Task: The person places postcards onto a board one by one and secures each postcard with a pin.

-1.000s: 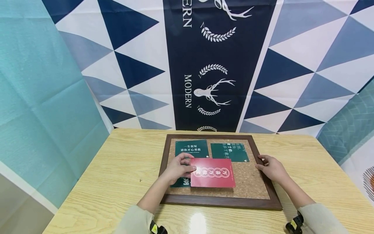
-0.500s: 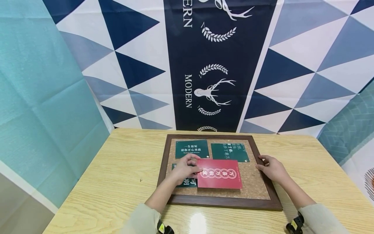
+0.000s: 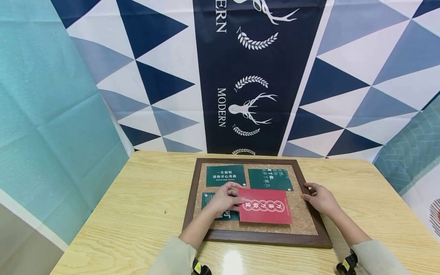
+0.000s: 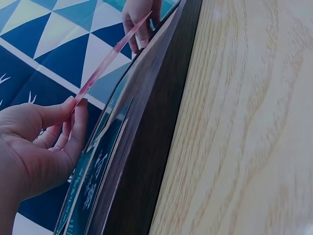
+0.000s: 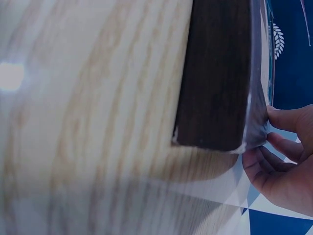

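My left hand [image 3: 225, 199] pinches the left edge of a red card [image 3: 265, 214] with white lettering. In the left wrist view the red card [image 4: 110, 61] is seen edge-on, tilted and raised above the cork board [image 3: 302, 219]. My right hand [image 3: 322, 198] grips the right side of the board's dark brown wooden frame; in the right wrist view, its thumb lies on the frame [image 5: 217, 78] and its fingers are at the outer side. Two green cards, one at upper left [image 3: 225, 180] and one at upper right [image 3: 269, 179], lie on the cork. A third green card [image 3: 208, 198] is partly hidden by my left hand.
The board lies flat on a light wooden table [image 3: 151, 191]. A patterned cloth [image 3: 247, 76] in navy, white and blue hangs behind it, with a teal cloth [image 3: 58, 114] at the left. Silvery pins [image 3: 245, 184] sit at the lower right corners of the upper green cards.
My left hand has moved right and slightly toward me with the red card, uncovering more of the lower green card. My right hand stays on the frame.
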{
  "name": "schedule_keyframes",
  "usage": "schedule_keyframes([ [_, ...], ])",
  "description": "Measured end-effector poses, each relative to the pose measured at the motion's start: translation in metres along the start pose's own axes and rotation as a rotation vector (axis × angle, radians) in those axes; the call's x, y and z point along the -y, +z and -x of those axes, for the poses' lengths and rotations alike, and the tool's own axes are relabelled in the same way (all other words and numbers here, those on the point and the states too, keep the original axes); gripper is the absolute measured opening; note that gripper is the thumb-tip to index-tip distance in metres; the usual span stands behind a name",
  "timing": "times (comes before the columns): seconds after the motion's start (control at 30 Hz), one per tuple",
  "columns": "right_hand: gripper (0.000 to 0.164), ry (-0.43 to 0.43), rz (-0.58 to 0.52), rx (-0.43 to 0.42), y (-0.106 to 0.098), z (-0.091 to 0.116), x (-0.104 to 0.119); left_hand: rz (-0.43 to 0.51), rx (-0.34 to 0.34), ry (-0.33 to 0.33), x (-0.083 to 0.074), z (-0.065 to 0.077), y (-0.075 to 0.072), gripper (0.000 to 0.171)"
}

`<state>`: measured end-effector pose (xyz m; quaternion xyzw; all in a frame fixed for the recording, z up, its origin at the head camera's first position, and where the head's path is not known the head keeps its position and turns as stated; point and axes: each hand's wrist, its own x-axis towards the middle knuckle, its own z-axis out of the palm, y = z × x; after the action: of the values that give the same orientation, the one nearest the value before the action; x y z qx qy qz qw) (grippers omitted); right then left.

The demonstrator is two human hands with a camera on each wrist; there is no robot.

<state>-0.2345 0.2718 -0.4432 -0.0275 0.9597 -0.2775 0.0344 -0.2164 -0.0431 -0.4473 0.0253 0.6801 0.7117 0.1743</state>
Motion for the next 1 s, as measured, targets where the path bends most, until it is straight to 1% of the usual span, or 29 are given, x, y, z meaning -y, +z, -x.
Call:
schedule_keyframes([
  [0.07,0.054,0.001,0.001,0.0,0.0,0.0,0.0,0.004,-0.002,0.0,-0.001,0.0,0.002,0.036],
  [0.27,0.055,0.006,0.001,0.002,-0.001,0.0,0.001,-0.033,-0.02,-0.003,-0.004,0.0,0.008,0.038],
  [0.4,0.056,0.006,-0.005,0.004,-0.001,0.001,0.001,-0.038,-0.017,-0.012,-0.003,-0.003,0.012,0.041],
  [0.57,0.053,-0.013,0.001,-0.007,0.0,0.001,0.0,-0.039,-0.013,-0.003,-0.001,-0.006,0.016,0.043],
  [0.8,0.051,-0.026,0.011,-0.023,0.001,0.0,-0.002,-0.028,-0.014,-0.007,0.003,-0.01,0.021,0.041],
  [1.0,0.051,-0.021,0.004,-0.02,0.0,0.0,0.0,-0.064,-0.038,0.005,0.003,-0.011,0.025,0.037],
])
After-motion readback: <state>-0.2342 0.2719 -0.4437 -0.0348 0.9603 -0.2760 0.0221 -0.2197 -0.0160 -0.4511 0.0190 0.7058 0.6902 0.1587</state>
